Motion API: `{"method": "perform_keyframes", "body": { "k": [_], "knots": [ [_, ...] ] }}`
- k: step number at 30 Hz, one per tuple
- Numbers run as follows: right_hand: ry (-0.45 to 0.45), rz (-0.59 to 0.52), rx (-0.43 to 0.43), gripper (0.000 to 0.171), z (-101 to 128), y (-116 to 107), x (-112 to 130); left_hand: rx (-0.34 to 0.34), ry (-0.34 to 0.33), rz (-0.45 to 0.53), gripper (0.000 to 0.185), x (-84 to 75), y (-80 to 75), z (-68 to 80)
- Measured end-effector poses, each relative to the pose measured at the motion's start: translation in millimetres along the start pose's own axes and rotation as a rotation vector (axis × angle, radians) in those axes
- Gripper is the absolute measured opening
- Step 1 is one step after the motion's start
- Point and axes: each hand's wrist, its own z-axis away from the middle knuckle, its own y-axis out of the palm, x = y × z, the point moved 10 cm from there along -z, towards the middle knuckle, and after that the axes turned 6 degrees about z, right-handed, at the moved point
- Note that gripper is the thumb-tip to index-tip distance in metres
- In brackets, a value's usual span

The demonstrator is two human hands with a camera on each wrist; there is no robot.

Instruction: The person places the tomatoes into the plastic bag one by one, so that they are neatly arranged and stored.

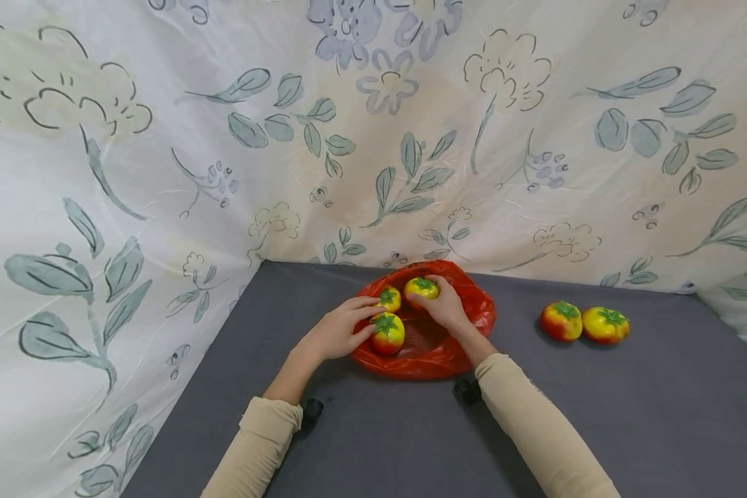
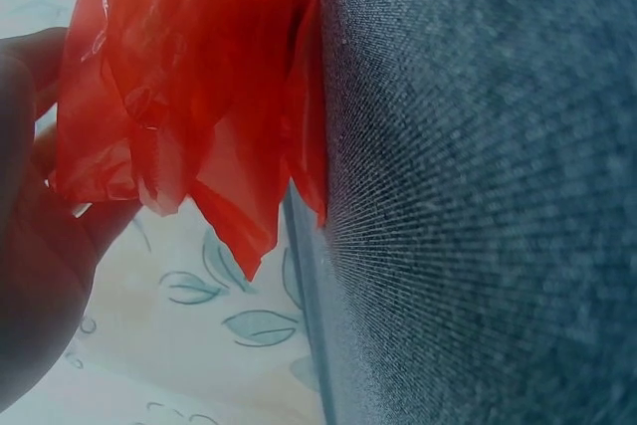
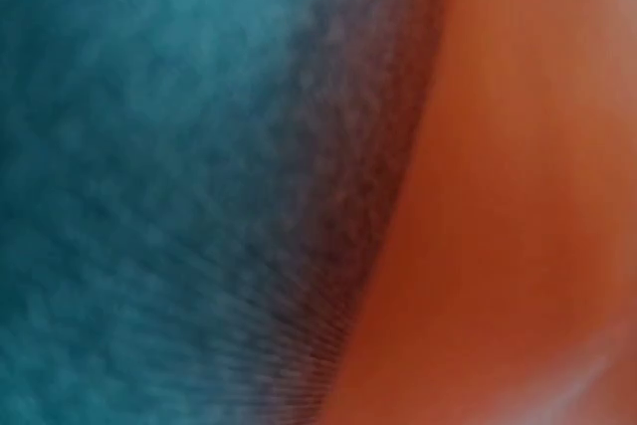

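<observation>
A crinkled red plastic bag [image 1: 432, 356] lies spread wide on the table, with three red-and-yellow, green-topped tomatoes inside its rim. At its left side my left hand [image 1: 337, 332] holds the front tomato [image 1: 389, 339], thumb and fingers against its left side. Just behind that one sits a smaller-looking tomato [image 1: 389, 299], close to the left fingertips. My right hand [image 1: 446, 308] reaches in from the right and grips the back tomato [image 1: 420, 288]. In the left wrist view the bag's edge [image 2: 199, 77] covers part of the left hand [image 2: 45, 246]. The right wrist view shows only blurred red plastic [image 3: 518, 206].
Two more tomatoes, one redder [image 1: 561, 321] and one yellower [image 1: 606, 325], lie side by side on the dark grey table [image 1: 386, 443], right of the bag. A floral cloth [image 1: 361, 173] hangs behind the table and along its left side.
</observation>
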Motion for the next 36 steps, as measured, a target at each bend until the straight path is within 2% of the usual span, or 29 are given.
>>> {"method": "perform_keyframes", "body": {
  "k": [13,22,36],
  "knots": [
    [-0.033,0.072,0.009,0.067,0.4,4.8,5.7,0.008,-0.014,0.003,0.039,-2.6,-1.9,0.6],
    [-0.041,0.120,0.045,0.067,0.8,8.1,5.3,0.007,-0.021,0.003,0.039,-4.0,-1.4,0.5],
    [-0.103,0.122,0.025,0.068,6.9,-0.5,10.9,0.002,-0.016,-0.002,0.039,-5.1,-1.0,1.2]
  ]
}}
